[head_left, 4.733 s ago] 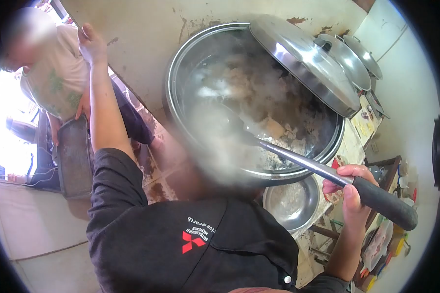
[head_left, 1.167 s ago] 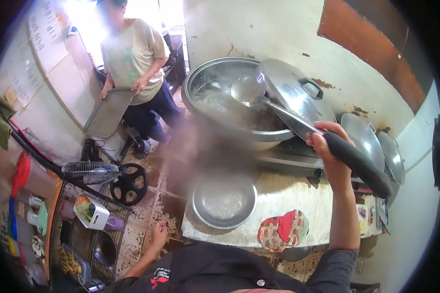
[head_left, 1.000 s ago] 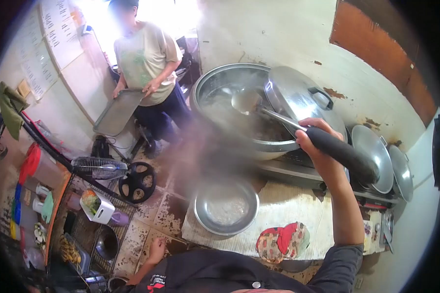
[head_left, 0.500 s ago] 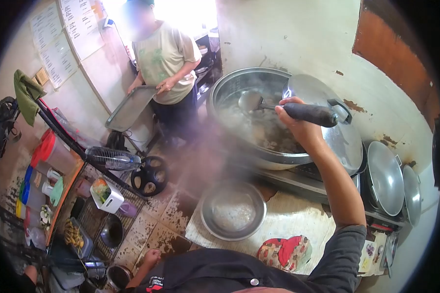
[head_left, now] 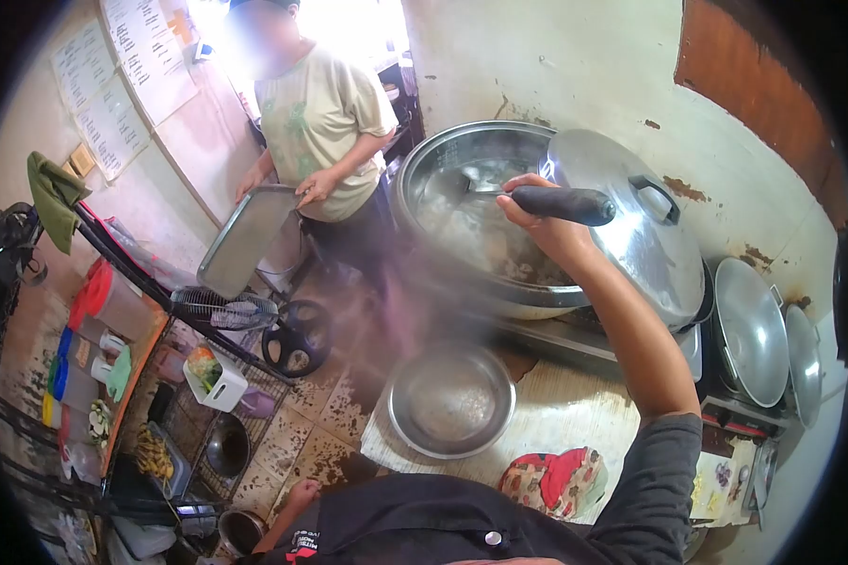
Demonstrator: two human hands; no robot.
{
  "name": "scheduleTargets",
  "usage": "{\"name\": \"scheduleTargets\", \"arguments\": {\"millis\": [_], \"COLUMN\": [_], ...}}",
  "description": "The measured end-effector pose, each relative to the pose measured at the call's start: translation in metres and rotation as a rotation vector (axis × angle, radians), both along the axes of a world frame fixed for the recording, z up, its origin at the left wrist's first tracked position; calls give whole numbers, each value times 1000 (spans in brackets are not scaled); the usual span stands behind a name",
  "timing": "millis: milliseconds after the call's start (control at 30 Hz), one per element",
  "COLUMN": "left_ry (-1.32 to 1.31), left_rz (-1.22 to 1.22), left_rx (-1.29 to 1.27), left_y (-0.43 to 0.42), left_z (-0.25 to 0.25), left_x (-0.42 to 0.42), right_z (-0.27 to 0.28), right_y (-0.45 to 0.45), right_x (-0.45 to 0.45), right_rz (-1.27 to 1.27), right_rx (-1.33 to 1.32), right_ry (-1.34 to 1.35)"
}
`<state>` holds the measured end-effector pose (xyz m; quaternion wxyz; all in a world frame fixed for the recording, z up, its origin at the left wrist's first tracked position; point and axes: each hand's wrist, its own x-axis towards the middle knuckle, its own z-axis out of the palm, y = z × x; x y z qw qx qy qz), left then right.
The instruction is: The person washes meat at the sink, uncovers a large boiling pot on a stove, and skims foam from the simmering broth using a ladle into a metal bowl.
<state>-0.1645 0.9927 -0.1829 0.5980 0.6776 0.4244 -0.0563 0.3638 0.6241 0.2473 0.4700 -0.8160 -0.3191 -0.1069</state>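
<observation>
My right hand (head_left: 545,221) is closed around the ladle (head_left: 575,204) by its thick black handle. The ladle's metal bowl is over or in the steaming contents of the large pot (head_left: 415,226); steam blurs which. Pale bubbling liquid with darker pieces shows inside. A shiny metal lid (head_left: 622,221) leans over the pot's right side, behind my right forearm. Low beside my body, my left hand (head_left: 301,492) hangs above the floor with its fingers curled, and nothing shows in it. A wide metal basin (head_left: 452,400) rests on the pale mat below the pot.
Another person (head_left: 320,122) stands beyond, holding a metal tray (head_left: 247,240) with both hands. Two woks (head_left: 749,330) lean at right. A patterned cloth (head_left: 556,480) lies on the mat. On the left are a fan (head_left: 226,306), a white basket (head_left: 219,381) and shelves with containers.
My right hand and the ladle have shifted left, with the handle now more level. The other person's tray has tilted more upright. The camera view has shifted slightly.
</observation>
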Motion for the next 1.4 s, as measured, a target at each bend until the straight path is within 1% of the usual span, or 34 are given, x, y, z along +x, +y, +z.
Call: {"name": "scheduleTargets", "arguments": {"millis": [67,100,133,200,267,367,467,567,700,767,833,933,1000,1067,1167,1267,1367,1400], "left_ry": [24,-1,-28,1,112,62,101,38,12,-27,-48,-70,-2,-19,-69,39,126,102], "left_rz": [102,11,-81,-254,-415,-340,-373,-188,-163,-189,-231,-209,-204,-225,-293,-358,-312,-334], "left_rx": [-96,-68,-39,74,242,317,449,174,-33,-97,-16,47,-1,-45,-144,199,221,231], "left_y": [-7,-6,5,14,15,13,5,-2,-6,2,9,5,5,4,-3,-28,-33,-34], "left_z": [9,10,-8,-27,-36,-42,-20,0,4,-12,-35,-43,-48,-53,-45,-4,-10,-8], "left_x": [6,7,0,-7,-11,-16,-13,-4,7,5,-1,-5,-2,0,11,28,34,35], "right_z": [-2,-3,-3,-3,-3,-4,-5,0,1,1,1,2,9,13,13,16,28,32], "right_y": [-4,-6,-7,-11,-13,-17,-19,-20,-19,-21,-22,-26,-30,-33,-37,-45,-53,-56], "right_x": [-1,-1,-3,-9,-13,-14,-15,-21,-28,-29,-31,-35,-41,-47,-50,-53,-61,-64], "right_rz": [-8,-12,-6,6,5,12,25,33,24,23,33,53,58,46,58,66,34,18], "right_rx": [9,14,23,41,63,97,146,172,154,153,168,207,222,215,243,258,269,275], "right_ry": [4,6,5,2,44,64,132,185,225,201,201,254,310,319,338,335,353,364]}}
